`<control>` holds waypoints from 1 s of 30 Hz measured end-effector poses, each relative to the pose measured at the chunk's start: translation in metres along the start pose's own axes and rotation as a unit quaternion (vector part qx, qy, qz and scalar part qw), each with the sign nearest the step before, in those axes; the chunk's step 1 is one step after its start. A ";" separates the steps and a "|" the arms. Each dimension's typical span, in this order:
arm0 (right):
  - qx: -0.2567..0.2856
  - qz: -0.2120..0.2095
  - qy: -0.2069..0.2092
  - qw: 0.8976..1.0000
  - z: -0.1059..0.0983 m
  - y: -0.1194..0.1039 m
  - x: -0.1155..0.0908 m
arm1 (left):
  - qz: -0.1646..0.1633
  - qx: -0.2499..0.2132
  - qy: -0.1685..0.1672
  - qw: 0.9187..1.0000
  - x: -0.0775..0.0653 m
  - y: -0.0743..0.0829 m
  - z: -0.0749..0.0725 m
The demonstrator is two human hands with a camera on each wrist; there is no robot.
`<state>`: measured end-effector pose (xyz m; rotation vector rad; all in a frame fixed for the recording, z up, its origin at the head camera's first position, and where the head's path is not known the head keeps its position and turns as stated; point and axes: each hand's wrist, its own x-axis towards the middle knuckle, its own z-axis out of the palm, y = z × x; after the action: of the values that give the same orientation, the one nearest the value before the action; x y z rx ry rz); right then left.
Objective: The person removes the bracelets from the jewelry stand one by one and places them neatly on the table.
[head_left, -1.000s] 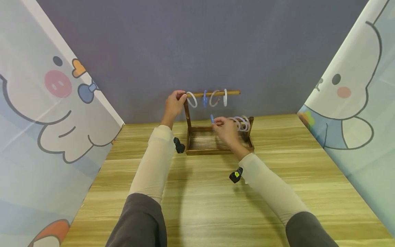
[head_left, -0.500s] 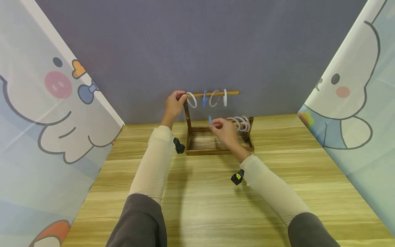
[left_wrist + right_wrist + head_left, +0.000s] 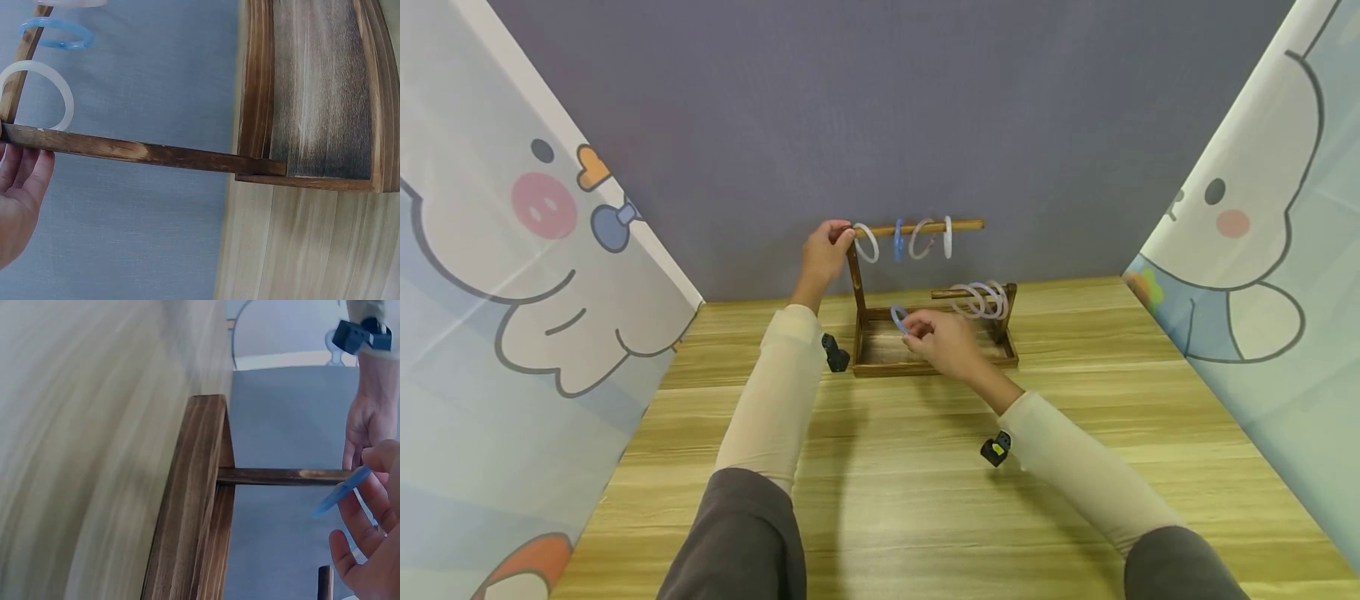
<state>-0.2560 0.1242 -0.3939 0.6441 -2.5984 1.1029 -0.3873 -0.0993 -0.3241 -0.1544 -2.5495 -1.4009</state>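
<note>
A dark wooden bangle stand [image 3: 934, 369] has a tray base, a tall left post and two rods. My left hand [image 3: 824, 257] grips the top corner of that post; in the left wrist view its fingers [image 3: 39, 178] lie against the wood, thumb hidden. Between thumb and fingers, my right hand [image 3: 946, 340] pinches a blue bangle [image 3: 897, 317] above the tray, apart from both rods. The right wrist view shows this blue bangle [image 3: 340, 492] nearly edge-on. From the upper rod [image 3: 966, 225] hang white bangles [image 3: 948, 237], another blue bangle [image 3: 898, 242] and a pale pinkish bangle [image 3: 914, 243].
On the shorter lower rod [image 3: 942, 294], right of the upper one, hang several pale translucent bangles [image 3: 997, 300]. Its free end points left, close to my right hand. A grey wall [image 3: 880, 108] rises behind the wood-grain table [image 3: 895, 467]. Cartoon-printed panels [image 3: 1240, 275] flank both sides.
My right hand has moved left, down and nearer me with the blue bangle, exposing the lower rod's free end. The bangle has tilted. My left hand stays on the post.
</note>
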 end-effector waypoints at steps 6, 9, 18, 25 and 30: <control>-0.052 -0.074 -0.040 0.995 0.004 0.000 -0.013 | 0.006 -0.003 -0.013 1.000 0.002 0.002 0.002; -0.054 -0.090 -0.062 0.992 0.006 -0.001 -0.018 | 0.012 -0.008 -0.017 1.000 0.004 0.000 0.002; -0.050 -0.134 -0.122 0.982 0.013 0.002 -0.033 | 0.033 -0.033 -0.031 0.998 0.005 -0.008 -0.005; -0.081 -0.166 -0.155 0.971 0.020 0.003 -0.043 | 0.023 -0.032 -0.049 0.998 0.008 -0.007 -0.007; -0.108 -0.179 -0.182 0.961 0.024 0.002 -0.050 | 0.016 -0.030 -0.058 0.998 0.007 -0.007 -0.008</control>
<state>-0.2149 0.1228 -0.4310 1.3015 -2.6823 0.6267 -0.3940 -0.1099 -0.3235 -0.2943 -2.5840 -1.4990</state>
